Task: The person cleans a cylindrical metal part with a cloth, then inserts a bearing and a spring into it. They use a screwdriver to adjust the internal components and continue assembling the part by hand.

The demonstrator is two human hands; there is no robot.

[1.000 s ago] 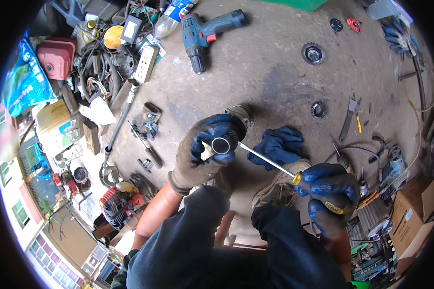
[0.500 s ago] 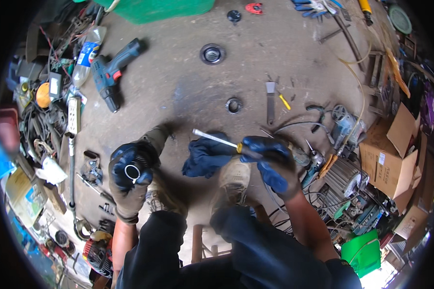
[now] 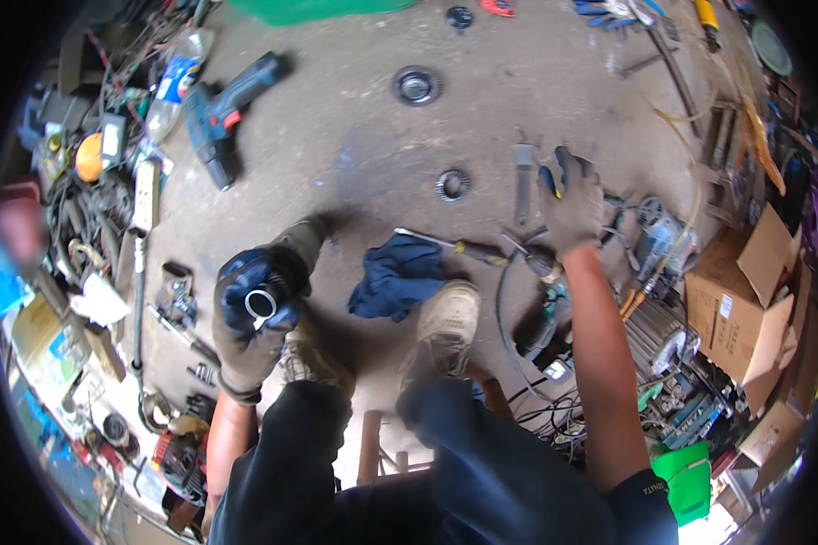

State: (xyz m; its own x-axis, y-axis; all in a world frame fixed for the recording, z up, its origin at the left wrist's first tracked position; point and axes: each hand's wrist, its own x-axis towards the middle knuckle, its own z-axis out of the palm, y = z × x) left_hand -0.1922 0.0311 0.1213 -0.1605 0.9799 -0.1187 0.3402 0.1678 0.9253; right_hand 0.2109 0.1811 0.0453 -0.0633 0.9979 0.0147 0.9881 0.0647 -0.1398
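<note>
Above the floor (image 3: pixel 336 118), the left hand (image 3: pixel 234 304) wraps round a dark cylindrical part (image 3: pixel 302 243), best held steady. The right hand (image 3: pixel 574 207), fingers parted, best skirts the flat scraper (image 3: pixel 523 186) and meets the small yellow handle (image 3: pixel 558 192) squarely; whether they touch is unclear.

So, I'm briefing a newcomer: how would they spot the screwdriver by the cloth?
Start at the right shoe. Ahead and left of its toe lies a dark-blue cloth; at its far edge is the screwdriver, handle pointing right. Its yellow collar between bright shaft and darker handle sets it apart.
</note>
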